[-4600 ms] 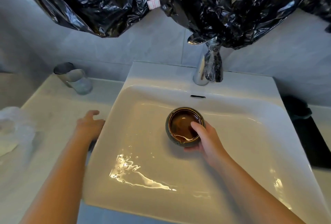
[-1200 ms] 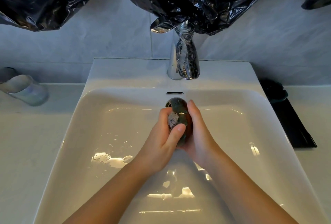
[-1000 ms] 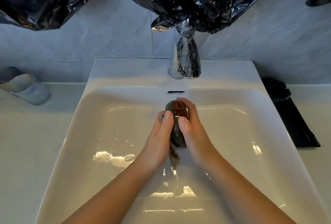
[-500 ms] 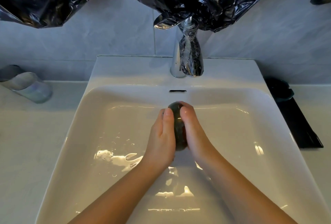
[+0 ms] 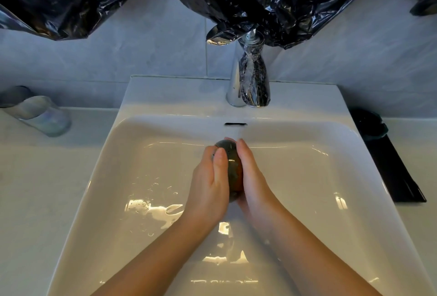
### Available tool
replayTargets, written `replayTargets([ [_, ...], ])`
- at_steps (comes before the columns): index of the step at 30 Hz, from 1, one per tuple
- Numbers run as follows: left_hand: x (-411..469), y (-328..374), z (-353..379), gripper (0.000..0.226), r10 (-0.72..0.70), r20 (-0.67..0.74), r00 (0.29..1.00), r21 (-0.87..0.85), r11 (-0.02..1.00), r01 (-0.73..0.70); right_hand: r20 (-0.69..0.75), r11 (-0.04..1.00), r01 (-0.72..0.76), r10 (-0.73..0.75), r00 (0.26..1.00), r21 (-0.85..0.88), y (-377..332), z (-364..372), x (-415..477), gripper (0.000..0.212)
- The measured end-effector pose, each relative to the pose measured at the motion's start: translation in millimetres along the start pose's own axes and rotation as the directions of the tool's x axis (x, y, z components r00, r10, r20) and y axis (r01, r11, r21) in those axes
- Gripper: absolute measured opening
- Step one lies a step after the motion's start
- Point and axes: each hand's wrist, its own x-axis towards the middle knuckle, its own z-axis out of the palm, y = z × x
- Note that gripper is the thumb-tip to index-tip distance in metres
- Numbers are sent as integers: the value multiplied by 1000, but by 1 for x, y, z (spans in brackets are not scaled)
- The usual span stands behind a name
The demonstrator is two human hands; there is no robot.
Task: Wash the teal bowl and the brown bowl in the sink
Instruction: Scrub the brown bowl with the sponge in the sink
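Centrally, left hand (image 5: 208, 184) and right hand (image 5: 255, 177) tight around the bowl (image 5: 233, 161) below the tap (image 5: 254, 83); tumbler (image 5: 40, 116) off leftward.

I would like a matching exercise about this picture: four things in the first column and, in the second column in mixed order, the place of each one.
Column one
1. bowl
2. glass tumbler
3. faucet
4. flat black object

Column two
a. on the counter, to the right of the sink
b. on the back rim of the sink, in the middle
c. held between the left hand and the right hand, over the sink
d. on the counter, to the left of the sink

Pairs: 1-c, 2-d, 3-b, 4-a
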Motion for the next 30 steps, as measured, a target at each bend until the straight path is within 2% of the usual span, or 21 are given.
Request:
replayTargets([
  [1, 0, -2, 2, 43, -15, 13, 1000, -13, 1000, 15, -26, 999, 22, -23, 999, -30, 1, 0, 1, 25],
  [3, 1, 0, 4, 47, -104, 34, 994, -69, 992, 106, -35, 965, 178, -188, 981, -194, 6, -2, 3, 23],
  [5, 6, 4, 3, 56, -236, 60, 970, -173, 954, 243, 37, 832, 372, -392, 919, -412, 9, -6, 2, 35],
  [7, 6, 12, -1, 57, -331, 66, 941, -315, 888, 335, 134, 664, 509, -531, 837, -548, 13, -12, -2, 45],
  [8, 6, 14, -2, 57, -344, 61, 937, -344, 874, 343, 183, 617, 547, -553, 813, -565, 14, -14, -1, 49],
  [9, 6, 16, -3, 58, -337, 49, 940, -324, 885, 334, 203, 630, 548, -535, 820, -551, 16, -16, -2, 51],
  [10, 5, 17, -4, 58, -319, 30, 947, -272, 909, 315, 200, 676, 515, -491, 848, -526, 14, -13, 0, 51],
  [12, 6, 13, -5, 55, -242, -25, 970, -181, 955, 234, 130, 836, 366, -343, 930, -409, 10, -5, 2, 46],
  [14, 4, 7, -6, 45, -56, -65, 996, -84, 995, 50, 25, 988, 130, -128, 991, -90, 0, 2, 3, 39],
  [15, 3, 6, -6, 39, 38, -52, 998, -36, 999, -40, 33, 998, 35, -37, 999, 60, -2, -1, 3, 48],
  [16, 1, 5, -4, 35, 108, -15, 994, 2, 994, -108, 63, 989, -39, 30, 998, 140, -4, -4, 1, 55],
  [18, -4, 5, 1, 32, 136, 44, 990, -2, 991, -136, 52, 984, -65, 57, 997, 168, -5, -9, -3, 44],
  [20, -5, 7, 5, 37, -2, 37, 999, -93, 996, 5, -17, 991, 130, -131, 991, -33, 0, -11, -1, 29],
  [21, -4, 10, 5, 43, -114, 39, 993, -144, 982, 119, -13, 935, 276, -286, 958, -221, 3, -11, -1, 29],
  [23, -1, 15, 2, 50, -288, 59, 956, -255, 922, 293, 102, 710, 494, -518, 849, -502, 7, -14, -1, 41],
  [24, 1, 17, 1, 54, -323, 70, 944, -306, 894, 328, 170, 606, 565, -583, 795, -560, 10, -18, 1, 44],
  [25, 2, 19, 0, 55, -328, 73, 942, -323, 886, 333, 214, 561, 595, -599, 772, -576, 13, -23, 2, 47],
  [26, 3, 20, -1, 56, -313, 60, 948, -302, 899, 316, 224, 583, 589, -579, 784, -559, 12, -23, 3, 50],
  [28, 3, 18, 0, 54, -226, 3, 974, -209, 953, 222, 154, 760, 465, -447, 881, -454, 7, -15, 2, 59],
  [30, 2, 13, -1, 44, -23, -42, 999, -93, 995, 19, 29, 953, 246, -245, 969, -175, 1, -7, 0, 58],
])
